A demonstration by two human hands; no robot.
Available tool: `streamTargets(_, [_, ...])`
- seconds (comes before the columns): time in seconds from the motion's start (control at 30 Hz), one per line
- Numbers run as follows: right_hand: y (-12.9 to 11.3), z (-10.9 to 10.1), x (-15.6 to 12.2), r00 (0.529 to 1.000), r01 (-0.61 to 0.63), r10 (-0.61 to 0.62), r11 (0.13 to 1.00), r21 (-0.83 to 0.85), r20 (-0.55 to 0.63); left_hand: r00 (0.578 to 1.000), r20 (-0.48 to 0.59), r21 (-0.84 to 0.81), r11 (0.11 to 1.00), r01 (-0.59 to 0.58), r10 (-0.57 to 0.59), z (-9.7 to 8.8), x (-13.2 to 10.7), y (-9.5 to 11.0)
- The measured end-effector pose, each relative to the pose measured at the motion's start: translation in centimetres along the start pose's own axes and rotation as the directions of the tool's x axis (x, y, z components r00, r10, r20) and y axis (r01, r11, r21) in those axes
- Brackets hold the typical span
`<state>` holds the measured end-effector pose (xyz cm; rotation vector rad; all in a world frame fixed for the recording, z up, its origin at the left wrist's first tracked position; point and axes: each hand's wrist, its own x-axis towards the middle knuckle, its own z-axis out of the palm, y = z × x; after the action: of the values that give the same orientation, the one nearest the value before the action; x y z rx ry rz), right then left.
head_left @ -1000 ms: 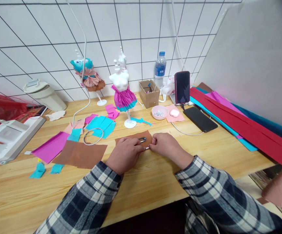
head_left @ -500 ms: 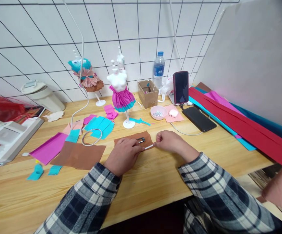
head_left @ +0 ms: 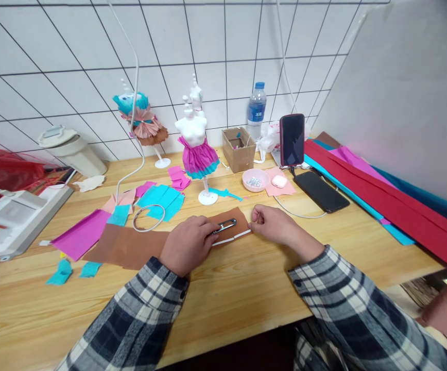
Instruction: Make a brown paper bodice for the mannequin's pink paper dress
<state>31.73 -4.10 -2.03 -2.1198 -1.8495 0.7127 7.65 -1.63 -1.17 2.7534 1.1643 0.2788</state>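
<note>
My left hand (head_left: 188,242) rests on a small brown paper piece (head_left: 236,220) on the wooden desk, fingers curled, pressing one end of a thin white strip (head_left: 231,237). A metal thread snip (head_left: 224,225) lies on the brown paper just by my left fingers. My right hand (head_left: 273,225) pinches the other end of the white strip at the paper's right edge. The strip runs stretched along the paper's near edge between both hands. Both sleeves are dark plaid.
A larger brown sheet (head_left: 126,247), magenta (head_left: 80,233) and teal (head_left: 161,198) paper pieces and a white ring (head_left: 148,217) lie left. Behind stand two mannequins with paper skirts (head_left: 198,154), a cardboard box (head_left: 239,149), pink bowl (head_left: 254,179), bottle (head_left: 257,109), two phones (head_left: 320,190). Paper rolls (head_left: 385,198) lie right.
My hands have drawn apart: the right hand moved right, pulling the white strip out longer along the brown paper's edge. The left hand shifted slightly left and stays down.
</note>
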Motion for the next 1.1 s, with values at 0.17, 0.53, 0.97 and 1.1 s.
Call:
streamTargets(0.17, [-1.7, 0.8, -0.8, 0.955, 0.281, -0.28, 0.96, -0.002, -0.098, 0.993, 0.09, -0.018, 0.996, 0.083, -0.081, -0.2, 0.0, -0.8])
streamTargets(0.53, [-2.0, 1.7, -1.0, 0.933, 0.357, -0.353, 0.933, -0.054, 0.065, 0.961, -0.111, 0.06, 0.964, 0.261, -0.253, -1.5, -0.5, -3.0])
streamTargets(0.97, [-7.0, 4.0, 1.0, 0.801, 0.523, -0.582, 0.794, -0.309, -0.14, 0.909, -0.137, 0.06, 0.913, 0.405, -0.394, -1.3, -1.8, -6.8])
streamTargets(1.1, [-7.0, 5.2, 1.3, 0.806, 0.517, -0.587, 0.76, -0.393, -0.076, 0.884, -0.277, -0.211, 0.921, 0.327, -0.377, -0.3, -1.9, -6.2])
